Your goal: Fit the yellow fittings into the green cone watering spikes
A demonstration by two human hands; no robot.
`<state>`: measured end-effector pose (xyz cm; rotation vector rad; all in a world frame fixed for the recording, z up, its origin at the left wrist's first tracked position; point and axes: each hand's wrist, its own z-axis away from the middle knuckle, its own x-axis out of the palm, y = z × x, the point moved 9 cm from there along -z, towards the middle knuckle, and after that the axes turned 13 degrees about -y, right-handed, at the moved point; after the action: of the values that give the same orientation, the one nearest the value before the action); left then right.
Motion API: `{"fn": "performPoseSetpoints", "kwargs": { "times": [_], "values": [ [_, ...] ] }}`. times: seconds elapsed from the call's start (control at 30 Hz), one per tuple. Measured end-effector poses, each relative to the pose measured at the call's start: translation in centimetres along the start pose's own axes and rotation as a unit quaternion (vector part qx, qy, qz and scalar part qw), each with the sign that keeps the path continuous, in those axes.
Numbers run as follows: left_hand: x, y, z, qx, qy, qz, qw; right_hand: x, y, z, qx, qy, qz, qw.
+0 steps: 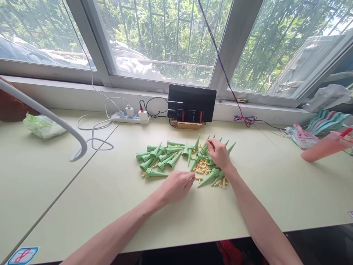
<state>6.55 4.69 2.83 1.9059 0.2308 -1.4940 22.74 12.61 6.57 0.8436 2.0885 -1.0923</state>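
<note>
Green plastic plant-watering spikes [156, 175], hollow cones with ribbed caps, lie in a loose heap in the middle of the table. Small yellow T-shaped plastic pieces [202, 169] are scattered among them, mostly at the right half. At the near edge of the heap, my left hand [179, 185] has its fingers pinched together beside the yellow pieces; what they hold is hidden. My right hand [220, 152] reaches over the heap's right side, thumb and forefinger closed next to a green spike [204, 149]. Whether it grips that spike or something smaller is unclear.
Behind the heap, a phone [190, 116] leans on a dark tablet [209, 99]. A power strip [131, 117] with cables stands by the window. A white curved rod [74, 134] crosses the left side; a pink cup [322, 149] tilts at the right.
</note>
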Motion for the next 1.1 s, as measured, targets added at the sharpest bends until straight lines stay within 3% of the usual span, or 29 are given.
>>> {"fn": "performPoseSetpoints", "kwargs": {
  "times": [0.47, 0.83, 0.9, 1.0, 1.1],
  "values": [
    [0.2, 0.5, -0.1, 0.011, -0.018, -0.017, 1.0, 0.0, 0.3, 0.6, 0.013, 0.028, 0.0, 1.0],
    [0.4, 0.5, 0.0, 0.02, -0.009, -0.025, 0.999, -2.5, -1.6, 1.7, 0.016, 0.097, -0.004, 0.995],
    [0.5, 0.5, 0.0, 0.021, -0.011, -0.025, 0.999, -2.3, -1.9, 1.5, 0.012, 0.061, 0.001, 0.998],
    [0.6, 0.3, -0.1, 0.018, -0.014, -0.029, 0.999, -0.8, -1.7, 1.1, 0.028, -0.057, 0.014, 0.998],
    [0.7, 0.2, -0.1, 0.013, -0.02, -0.035, 0.999, 0.1, -1.4, 1.1, 0.05, -0.128, 0.033, 0.99]
  ]
}}
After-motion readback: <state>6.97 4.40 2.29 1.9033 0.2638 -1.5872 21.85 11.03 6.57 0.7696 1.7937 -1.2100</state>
